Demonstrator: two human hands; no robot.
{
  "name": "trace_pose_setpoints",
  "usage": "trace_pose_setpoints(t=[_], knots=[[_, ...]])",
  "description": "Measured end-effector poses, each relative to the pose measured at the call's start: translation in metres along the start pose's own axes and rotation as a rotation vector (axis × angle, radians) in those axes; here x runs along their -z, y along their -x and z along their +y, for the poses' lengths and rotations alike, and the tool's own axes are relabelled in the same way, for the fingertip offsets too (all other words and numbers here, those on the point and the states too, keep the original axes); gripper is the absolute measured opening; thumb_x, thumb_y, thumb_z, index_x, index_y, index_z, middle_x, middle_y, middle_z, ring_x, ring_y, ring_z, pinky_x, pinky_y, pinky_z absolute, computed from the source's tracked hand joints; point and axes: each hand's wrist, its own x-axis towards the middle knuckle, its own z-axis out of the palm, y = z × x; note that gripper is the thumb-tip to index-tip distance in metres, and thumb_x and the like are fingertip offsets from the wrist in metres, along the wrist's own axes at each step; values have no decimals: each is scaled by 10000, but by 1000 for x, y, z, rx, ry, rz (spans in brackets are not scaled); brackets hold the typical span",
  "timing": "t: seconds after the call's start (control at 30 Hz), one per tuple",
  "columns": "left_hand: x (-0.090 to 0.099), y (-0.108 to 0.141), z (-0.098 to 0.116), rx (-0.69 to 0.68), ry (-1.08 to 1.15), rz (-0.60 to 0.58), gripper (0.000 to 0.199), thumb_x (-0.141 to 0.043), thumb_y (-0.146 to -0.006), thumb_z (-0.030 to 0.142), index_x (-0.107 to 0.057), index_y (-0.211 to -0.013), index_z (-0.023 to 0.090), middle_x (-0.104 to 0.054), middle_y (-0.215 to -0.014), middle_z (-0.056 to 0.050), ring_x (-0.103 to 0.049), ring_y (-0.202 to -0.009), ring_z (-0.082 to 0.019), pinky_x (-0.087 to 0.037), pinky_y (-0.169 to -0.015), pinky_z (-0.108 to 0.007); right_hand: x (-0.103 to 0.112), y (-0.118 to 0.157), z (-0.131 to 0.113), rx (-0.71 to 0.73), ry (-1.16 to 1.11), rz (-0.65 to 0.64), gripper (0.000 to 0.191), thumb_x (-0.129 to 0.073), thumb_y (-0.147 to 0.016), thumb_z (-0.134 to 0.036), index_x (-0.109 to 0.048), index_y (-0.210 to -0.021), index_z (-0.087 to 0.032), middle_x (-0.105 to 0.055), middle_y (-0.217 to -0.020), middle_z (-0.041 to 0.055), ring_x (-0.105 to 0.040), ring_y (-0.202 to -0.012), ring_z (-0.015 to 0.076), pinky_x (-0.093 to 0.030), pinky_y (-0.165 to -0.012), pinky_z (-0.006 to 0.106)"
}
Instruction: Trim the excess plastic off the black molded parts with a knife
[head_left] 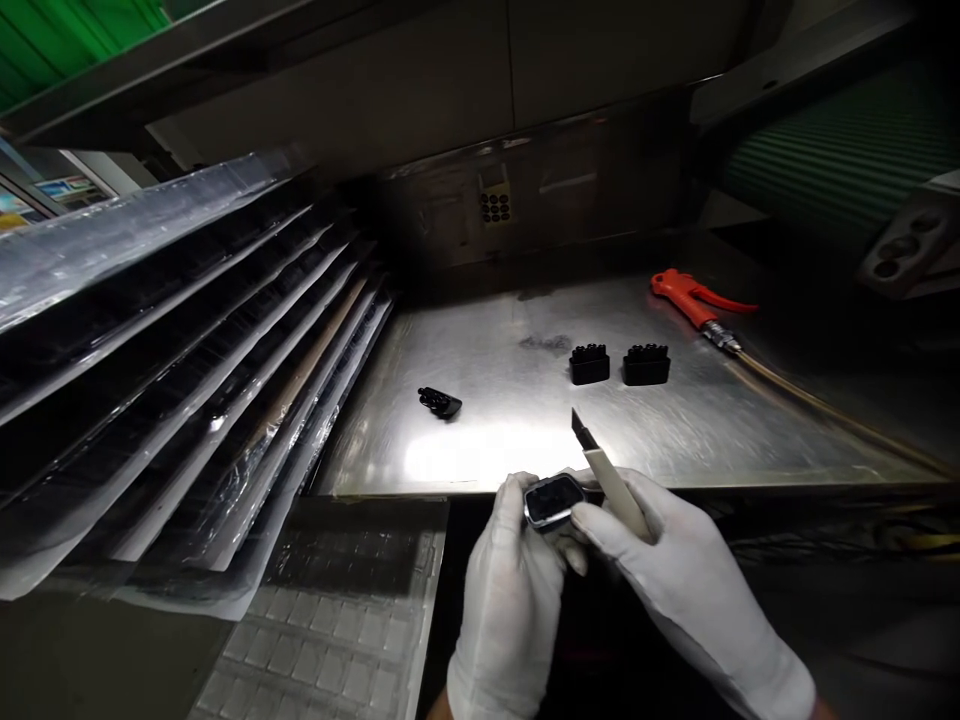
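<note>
My left hand (514, 590), in a white glove, is closed on a small black part (553, 500) with a shiny rim, held just in front of the table edge. My right hand (667, 560), also gloved, grips a craft knife (616, 492) with a pale handle, its dark blade pointing up and away. The right thumb and fingertips also touch the black part's right side. Beyond the hands, two black ribbed-top parts (589, 365) (646, 366) stand upright on the metal table, and another black part (439, 403) lies tilted to the left.
A red air gun (684, 297) with a hose lies at the right of the metal table (480, 350). Stacked plastic trays (172, 400) lean in from the left. A clear compartment tray (322, 640) is below them. A green ribbed surface (840, 150) is at upper right.
</note>
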Motion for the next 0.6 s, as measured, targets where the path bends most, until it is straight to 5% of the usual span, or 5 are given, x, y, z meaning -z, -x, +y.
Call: trace_pose_setpoints(t=[0.2, 0.37, 0.47, 0.6], knots=[[13, -1, 7, 163, 61, -104, 392, -572, -891, 277, -623, -1270, 189, -673, -1107, -100, -633, -845, -164, -521, -714, -268, 0, -1, -7, 17, -24, -159, 93, -606, -969, -281, -651, -972, -200, -638, -822, -37, -635, -710, 129, -546, -650, 161], [25, 2, 5, 288, 166, -151, 445, -550, -820, 223, -622, -1253, 150, -675, -904, -103, -626, -719, -166, -499, -597, -240, 2, 12, 1, -65, -42, -236, 310, -467, -1054, -471, -656, -1055, -226, -634, -828, 1, -645, -736, 174, -572, -688, 230], [23, 5, 2, 283, 166, 51, 330, -627, -861, 343, -652, -1144, 175, -669, -884, -88, -627, -681, -148, -492, -546, -214, 12, 24, 16, -211, -22, -297, 375, -497, -1016, -550, -670, -1151, -246, -643, -888, 43, -651, -789, 206, -565, -612, 221], [16, 4, -1, 278, 151, 304, 410, -706, -827, 527, -651, -1072, 203, -649, -859, -57, -606, -655, -116, -483, -520, -179, 14, 45, 27, -378, -47, -387, 489, -519, -972, -651, -669, -1208, -249, -639, -798, 48, -624, -614, 196, -525, -464, 211]])
